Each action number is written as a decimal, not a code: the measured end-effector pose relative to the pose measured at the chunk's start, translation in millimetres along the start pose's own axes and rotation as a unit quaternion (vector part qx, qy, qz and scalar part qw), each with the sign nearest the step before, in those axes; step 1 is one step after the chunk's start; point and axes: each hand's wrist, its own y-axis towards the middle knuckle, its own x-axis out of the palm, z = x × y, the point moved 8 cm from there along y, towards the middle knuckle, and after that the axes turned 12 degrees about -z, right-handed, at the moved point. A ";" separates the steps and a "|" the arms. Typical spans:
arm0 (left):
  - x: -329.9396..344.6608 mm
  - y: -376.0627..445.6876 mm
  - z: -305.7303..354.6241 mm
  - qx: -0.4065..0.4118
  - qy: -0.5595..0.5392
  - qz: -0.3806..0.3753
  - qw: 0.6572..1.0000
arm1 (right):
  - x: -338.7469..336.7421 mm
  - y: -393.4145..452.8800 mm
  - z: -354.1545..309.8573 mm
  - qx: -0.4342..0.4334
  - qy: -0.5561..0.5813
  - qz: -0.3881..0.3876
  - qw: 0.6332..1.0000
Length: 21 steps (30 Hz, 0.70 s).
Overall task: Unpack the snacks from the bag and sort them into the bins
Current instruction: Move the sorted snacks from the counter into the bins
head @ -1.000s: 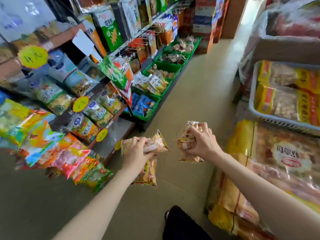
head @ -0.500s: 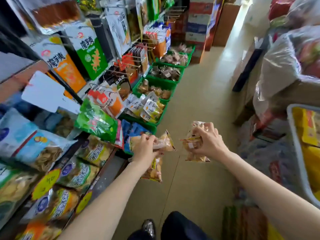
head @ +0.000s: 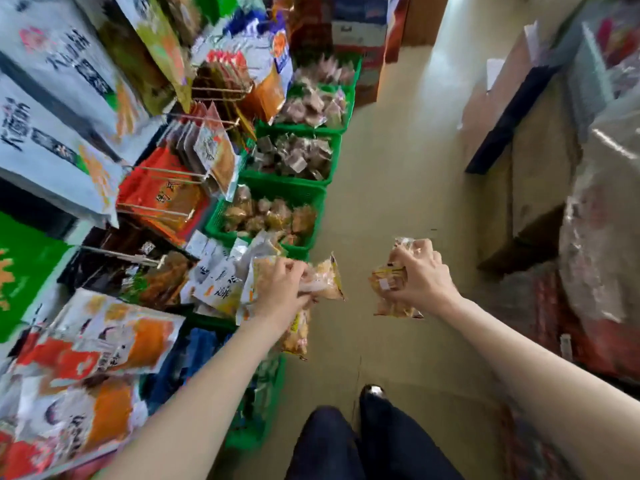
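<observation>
The person is standing in a shop aisle and is holding both arms out in front. The left hand (head: 280,292) is gripping a bunch of clear snack packets (head: 320,282) with orange-brown contents; its fingers are curled round the tops, and one packet is hanging down below the wrist. The right hand (head: 420,277) is clutching a second bunch of similar packets (head: 386,284), the fingers wrapped over them from above. The two hands are apart, with bare floor (head: 391,188) showing between them. The left hand is hovering just beside a row of green bins (head: 311,194) that is running along the foot of the shelves on the left. The nearest bin behind this hand is holding white and yellow packets (head: 221,282), the next one brown snacks (head: 270,213), and the farther ones are holding wrapped pieces that are too blurred to name. Above the bins, bigger snack bags (head: 162,192) are hanging on hooks. The person's dark trouser legs (head: 349,445) are showing at the bottom edge.
</observation>
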 end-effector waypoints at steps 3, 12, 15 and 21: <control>-12.4 85.6 -41.7 -0.013 0.037 -0.037 0.999 | 9.0 95.0 -24.2 -0.022 -0.006 -0.031 0.999; -9.1 346.8 -157.1 -0.073 -0.015 0.003 0.997 | 95.7 368.2 -72.1 -0.145 -0.020 -0.040 0.988; 6.6 418.7 -201.7 -0.104 -0.052 0.035 0.993 | 145.9 443.4 -82.7 -0.173 -0.018 -0.050 0.983; 39.0 503.5 -259.6 -0.146 -0.056 -0.006 0.988 | 228.0 562.8 -94.5 -0.184 -0.148 -0.181 0.955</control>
